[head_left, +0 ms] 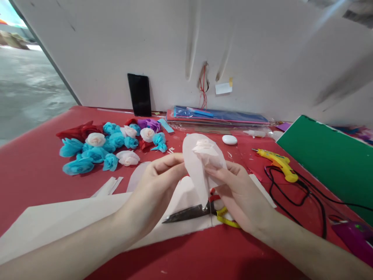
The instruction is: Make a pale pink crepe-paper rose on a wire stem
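- Red table (186, 256) stands by grey-white panel (157, 46); blue flowers (95, 154) lie at L side.
- L hand (148, 190): grip is pressed together on edge of pale petal (190, 153).
- Pale pink rose (205, 147) is btwn hands, in front of petal.
- R hand (244, 196): grip is clamped on rose's base.
- Scissors (188, 213) lie below, on white sheet (72, 214).

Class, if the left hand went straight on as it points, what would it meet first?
The left hand would first meet the pale petal it touches; then probably the right hand, though depth is unclear.
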Demonstrator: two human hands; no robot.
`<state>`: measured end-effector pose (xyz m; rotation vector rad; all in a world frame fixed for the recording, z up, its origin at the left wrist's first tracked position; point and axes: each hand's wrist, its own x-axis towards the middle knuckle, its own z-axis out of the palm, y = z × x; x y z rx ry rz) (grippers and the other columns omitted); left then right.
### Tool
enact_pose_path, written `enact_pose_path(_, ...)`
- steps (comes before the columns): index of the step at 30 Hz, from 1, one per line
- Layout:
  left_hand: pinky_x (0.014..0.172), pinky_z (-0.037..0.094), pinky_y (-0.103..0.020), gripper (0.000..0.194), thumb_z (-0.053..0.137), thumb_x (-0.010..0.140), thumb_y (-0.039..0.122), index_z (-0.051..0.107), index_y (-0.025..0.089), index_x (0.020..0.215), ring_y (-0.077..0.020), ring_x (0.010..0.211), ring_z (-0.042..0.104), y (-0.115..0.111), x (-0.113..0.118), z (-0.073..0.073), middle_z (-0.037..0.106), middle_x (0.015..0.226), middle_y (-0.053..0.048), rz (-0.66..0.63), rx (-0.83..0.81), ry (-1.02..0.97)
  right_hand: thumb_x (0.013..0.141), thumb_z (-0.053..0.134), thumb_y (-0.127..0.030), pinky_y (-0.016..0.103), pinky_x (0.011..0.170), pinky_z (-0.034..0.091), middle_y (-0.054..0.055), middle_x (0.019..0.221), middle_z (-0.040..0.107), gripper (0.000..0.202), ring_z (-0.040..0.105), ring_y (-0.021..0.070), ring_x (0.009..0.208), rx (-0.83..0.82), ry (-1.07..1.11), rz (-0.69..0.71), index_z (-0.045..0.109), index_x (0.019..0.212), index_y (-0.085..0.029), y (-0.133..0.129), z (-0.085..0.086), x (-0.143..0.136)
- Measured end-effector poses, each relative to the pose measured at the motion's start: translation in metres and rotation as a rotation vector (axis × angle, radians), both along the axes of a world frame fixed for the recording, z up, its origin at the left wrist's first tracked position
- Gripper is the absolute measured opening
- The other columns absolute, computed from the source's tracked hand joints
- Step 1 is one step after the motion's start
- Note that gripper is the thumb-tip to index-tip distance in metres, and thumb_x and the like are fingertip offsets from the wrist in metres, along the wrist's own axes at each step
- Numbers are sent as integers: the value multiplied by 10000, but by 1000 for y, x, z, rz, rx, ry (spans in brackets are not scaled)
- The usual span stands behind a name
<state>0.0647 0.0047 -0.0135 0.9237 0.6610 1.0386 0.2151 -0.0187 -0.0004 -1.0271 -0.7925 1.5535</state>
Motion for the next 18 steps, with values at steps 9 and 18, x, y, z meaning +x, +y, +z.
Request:
enact_pose_path(9,822,503,-243,157,859,683,263,727,200,740,-157,813,628,0,1,-3,730,777,13,15,-12,-14,663,836,-287,215,636,507,6,704,721,104,625,118,660,9,0,48,796,715,-206,-5,0,-1)
enact_pose_path(18,727,551,-277,118,794,715,148,687,178,675,-145,674,623,-3,3,3,700,697,8,-2,9,-51,611,894,-341,149,558,445,-25,592,657,207,544,53,560,9,-18,60,763,595,-181,-11,0,-5)
